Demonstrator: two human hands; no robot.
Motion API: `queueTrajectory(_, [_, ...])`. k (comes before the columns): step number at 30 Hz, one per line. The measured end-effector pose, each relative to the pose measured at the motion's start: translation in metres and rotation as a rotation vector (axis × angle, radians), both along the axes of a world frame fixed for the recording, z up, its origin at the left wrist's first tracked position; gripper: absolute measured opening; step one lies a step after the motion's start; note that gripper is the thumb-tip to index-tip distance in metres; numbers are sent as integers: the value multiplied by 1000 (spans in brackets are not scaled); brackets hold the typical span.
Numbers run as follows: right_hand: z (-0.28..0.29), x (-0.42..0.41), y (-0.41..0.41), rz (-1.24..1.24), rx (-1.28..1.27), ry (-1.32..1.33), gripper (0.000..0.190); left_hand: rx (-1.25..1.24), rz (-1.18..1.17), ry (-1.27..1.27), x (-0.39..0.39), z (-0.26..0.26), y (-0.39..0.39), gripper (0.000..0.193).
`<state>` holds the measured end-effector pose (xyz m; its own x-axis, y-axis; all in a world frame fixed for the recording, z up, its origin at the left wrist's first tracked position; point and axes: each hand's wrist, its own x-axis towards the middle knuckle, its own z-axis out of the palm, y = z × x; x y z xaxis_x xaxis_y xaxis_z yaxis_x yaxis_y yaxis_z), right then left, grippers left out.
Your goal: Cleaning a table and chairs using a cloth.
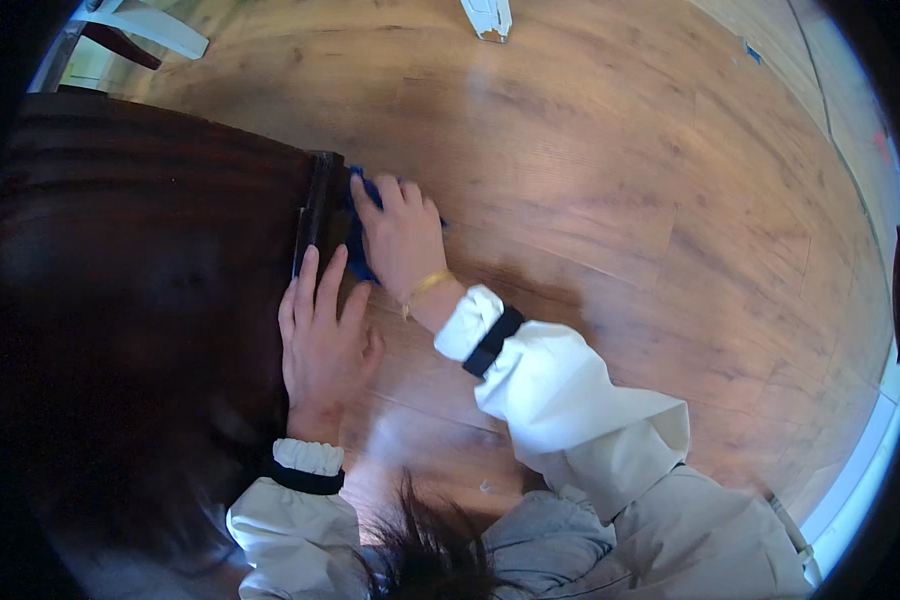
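My right hand (405,236) presses on a dark blue cloth (358,251) beside the edge of a dark brown wooden piece of furniture (150,300). The cloth shows under and around its fingers, and a yellow band circles the wrist. Closer to me, my left hand (326,345) rests with spread fingers against the furniture's side edge, its fingertips near the dark corner strip (321,187). Nothing shows in the left hand. Part of the cloth is hidden under the right hand.
Wood-look flooring (607,187) spreads to the right of the furniture. A chipped white leg (489,19) stands at the top middle. At the upper left are a white furniture leg (157,31) and a dark curved one (124,46). A small blue scrap (752,52) lies at the upper right.
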<state>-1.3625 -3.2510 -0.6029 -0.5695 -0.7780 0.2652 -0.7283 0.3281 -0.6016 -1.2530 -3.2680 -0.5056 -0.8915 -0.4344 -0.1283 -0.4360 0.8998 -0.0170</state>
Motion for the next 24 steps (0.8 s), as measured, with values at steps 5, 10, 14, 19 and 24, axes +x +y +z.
queueTrajectory(5, [0,15,4,19,28,-19,46,-12,0,7,6,-5,-2,34])
queueTrajectory(10, [3,13,15,106,2,-97,48,-3,6,0,4,-3,0,32])
queueTrajectory(14, [-1,15,17,200,-63,-84,50,-11,-2,9,2,-1,0,31])
queueTrajectory(19, [-2,24,19,132,-118,-151,50,-32,-17,2,5,-2,-1,33])
queueTrajectory(24, [-10,30,23,-17,-261,-454,39,11,-14,33,2,1,0,41])
